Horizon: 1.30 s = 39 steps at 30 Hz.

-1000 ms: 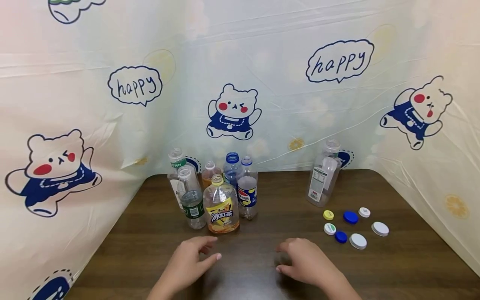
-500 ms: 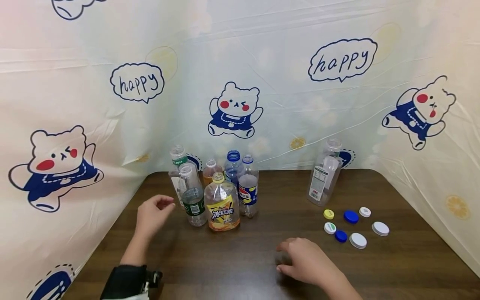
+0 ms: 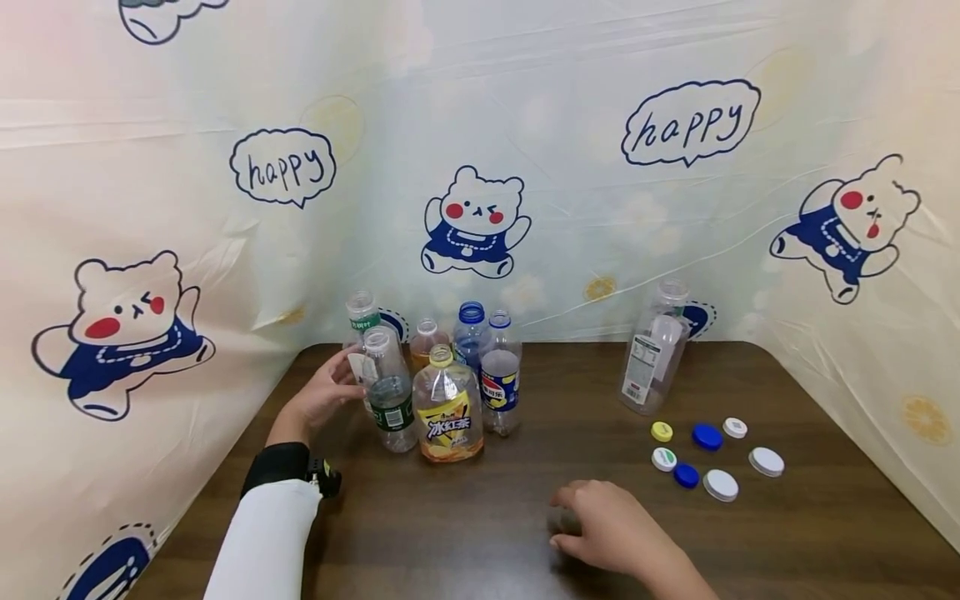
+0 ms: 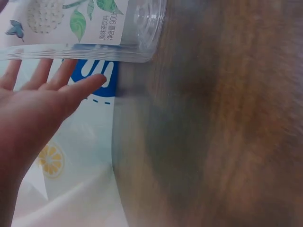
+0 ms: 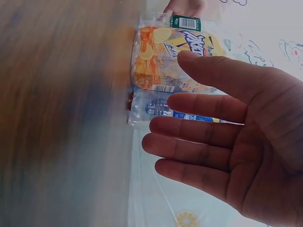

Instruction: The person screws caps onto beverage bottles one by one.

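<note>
At the back left stands a tall clear bottle [image 3: 364, 321] with a white floral label and a green neck band; it has no cap. My left hand [image 3: 324, 395] reaches up to its left side. In the left wrist view the hand [image 4: 35, 106] has its fingers extended right beside the bottle [image 4: 90, 23], some partly behind its edge. A bottle with a dark green label [image 3: 393, 414] stands just in front and hides part of it. My right hand [image 3: 609, 527] stays low over the table's front, fingers loosely extended in the right wrist view, holding nothing.
An iced tea bottle [image 3: 450, 425], a cola bottle [image 3: 500, 383], a blue bottle [image 3: 469, 340] and a small orange-tinted bottle [image 3: 428, 337] cluster beside it. Another clear bottle [image 3: 652, 354] stands right. Several loose caps, including a blue cap [image 3: 707, 437], lie on the table [image 3: 465, 533].
My left hand has moved left and forward from the front of the table to the back left bottle. The right hand has stayed in place; the head view has shifted slightly.
</note>
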Each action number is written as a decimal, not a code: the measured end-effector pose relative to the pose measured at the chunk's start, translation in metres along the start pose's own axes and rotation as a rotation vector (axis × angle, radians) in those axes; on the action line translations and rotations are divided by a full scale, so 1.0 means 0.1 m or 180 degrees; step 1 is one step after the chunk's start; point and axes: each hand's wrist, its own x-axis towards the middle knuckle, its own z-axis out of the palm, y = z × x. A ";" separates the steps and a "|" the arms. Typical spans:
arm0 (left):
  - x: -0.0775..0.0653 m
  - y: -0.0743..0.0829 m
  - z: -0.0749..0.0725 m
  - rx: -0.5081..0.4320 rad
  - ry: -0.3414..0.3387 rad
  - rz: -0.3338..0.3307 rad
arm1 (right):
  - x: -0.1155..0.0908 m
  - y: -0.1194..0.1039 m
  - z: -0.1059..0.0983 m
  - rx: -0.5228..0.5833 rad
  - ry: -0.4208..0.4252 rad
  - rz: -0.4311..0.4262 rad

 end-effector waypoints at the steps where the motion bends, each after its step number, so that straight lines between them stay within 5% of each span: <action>1: 0.02 0.00 -0.01 -0.0071 -0.0049 -0.0016 | 0.00 0.00 0.00 -0.0006 -0.0008 0.0002; 9: 0.16 0.02 0.01 -0.0280 -0.0161 -0.0023 | -0.03 0.03 0.01 -0.0015 -0.0005 0.0047; 17: 0.22 0.04 0.03 0.0036 -0.0115 0.0058 | -0.03 0.03 0.02 0.0038 -0.0048 0.0091; 29: 0.22 -0.05 0.01 0.0143 0.0303 0.0127 | -0.03 0.05 0.03 0.0057 -0.0034 0.0100; 39: 0.08 -0.04 -0.02 0.0259 0.0674 0.0034 | -0.03 0.04 0.03 0.0058 -0.0058 0.0148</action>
